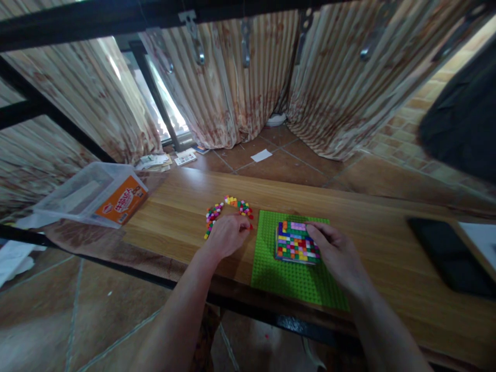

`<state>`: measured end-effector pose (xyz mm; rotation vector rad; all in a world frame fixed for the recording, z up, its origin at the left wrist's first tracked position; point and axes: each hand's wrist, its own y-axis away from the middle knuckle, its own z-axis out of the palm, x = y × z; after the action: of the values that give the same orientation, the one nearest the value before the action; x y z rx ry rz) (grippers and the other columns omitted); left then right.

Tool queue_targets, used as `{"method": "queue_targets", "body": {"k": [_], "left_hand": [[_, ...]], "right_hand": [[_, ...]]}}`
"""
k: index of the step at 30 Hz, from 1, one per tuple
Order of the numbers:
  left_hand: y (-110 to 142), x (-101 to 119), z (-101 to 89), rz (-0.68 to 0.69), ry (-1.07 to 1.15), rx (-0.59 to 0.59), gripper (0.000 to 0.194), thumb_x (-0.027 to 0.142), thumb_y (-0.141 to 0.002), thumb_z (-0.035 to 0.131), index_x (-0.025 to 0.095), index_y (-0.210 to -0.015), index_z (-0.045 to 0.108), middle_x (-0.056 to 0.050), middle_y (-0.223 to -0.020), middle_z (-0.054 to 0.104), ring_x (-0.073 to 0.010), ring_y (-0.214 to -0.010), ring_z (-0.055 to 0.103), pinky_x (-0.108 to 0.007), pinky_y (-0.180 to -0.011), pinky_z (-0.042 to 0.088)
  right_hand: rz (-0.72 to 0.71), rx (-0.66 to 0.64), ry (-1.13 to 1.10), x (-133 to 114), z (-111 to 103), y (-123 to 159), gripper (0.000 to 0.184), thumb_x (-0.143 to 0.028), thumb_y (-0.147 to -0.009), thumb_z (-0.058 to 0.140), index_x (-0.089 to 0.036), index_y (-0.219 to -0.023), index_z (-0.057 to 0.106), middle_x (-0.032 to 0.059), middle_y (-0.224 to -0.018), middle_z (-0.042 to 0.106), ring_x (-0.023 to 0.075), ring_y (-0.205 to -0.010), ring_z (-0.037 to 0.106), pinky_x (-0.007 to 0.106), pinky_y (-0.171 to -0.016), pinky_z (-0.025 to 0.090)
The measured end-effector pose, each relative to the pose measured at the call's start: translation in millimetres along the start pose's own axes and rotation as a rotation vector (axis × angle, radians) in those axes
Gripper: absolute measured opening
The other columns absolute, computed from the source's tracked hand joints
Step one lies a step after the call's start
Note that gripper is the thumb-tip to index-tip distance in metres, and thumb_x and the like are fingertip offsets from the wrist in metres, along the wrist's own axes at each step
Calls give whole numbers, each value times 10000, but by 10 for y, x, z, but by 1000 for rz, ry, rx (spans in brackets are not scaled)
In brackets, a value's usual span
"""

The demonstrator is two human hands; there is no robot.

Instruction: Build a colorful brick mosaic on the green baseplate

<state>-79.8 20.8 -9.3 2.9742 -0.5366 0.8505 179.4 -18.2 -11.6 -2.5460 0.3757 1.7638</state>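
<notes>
A colourful layered block of small toy bricks sits on a green studded baseplate. My right hand is closed at the block's far right corner, fingertips touching its top and edge; whether a loose brick is between them is hidden. To the left of the plate, my left hand rests low over the table with its fingers pinched together. A small red brick shows right at those fingertips. Around that hand, loose bricks of many colours lie in a curved band, partly covered by it.
The wooden table runs across the view. A clear plastic tub with an orange label stands at its left end. On the right lies a dark phone or tablet beside white paper. A black metal bar crosses overhead.
</notes>
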Motion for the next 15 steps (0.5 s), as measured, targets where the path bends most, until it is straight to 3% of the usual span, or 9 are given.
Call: {"method": "queue_targets", "body": {"k": [4,9,15], "left_hand": [[-42,77,24,50,170,83,131,109,-820,578,177,-757,671,-23,-770,698,-148,-698,619,-268,-696,467],[-76,365,48,123,449,87,113,159,-876,570,177,-819,666,-13,-792,704,-135,-738,646,-250,-714,501],[-108,507,94,287,432,84,154,174,-929,581,185,-910,733,-47,-900,734,-152,-862,669,-288,-811,526]], "right_hand": [[-21,-3,-32,9,9,0,494,-641,-796,643,-203,-969,793,76,-975,788,276,-898,712,399,-835,534],[-29,6,-46,-13,22,9,499,-648,-792,643,-196,-944,789,73,-940,785,269,-870,710,387,-813,536],[-27,-4,-67,-38,32,15,498,-629,-793,637,-185,-964,783,80,-958,784,266,-867,705,383,-794,539]]}}
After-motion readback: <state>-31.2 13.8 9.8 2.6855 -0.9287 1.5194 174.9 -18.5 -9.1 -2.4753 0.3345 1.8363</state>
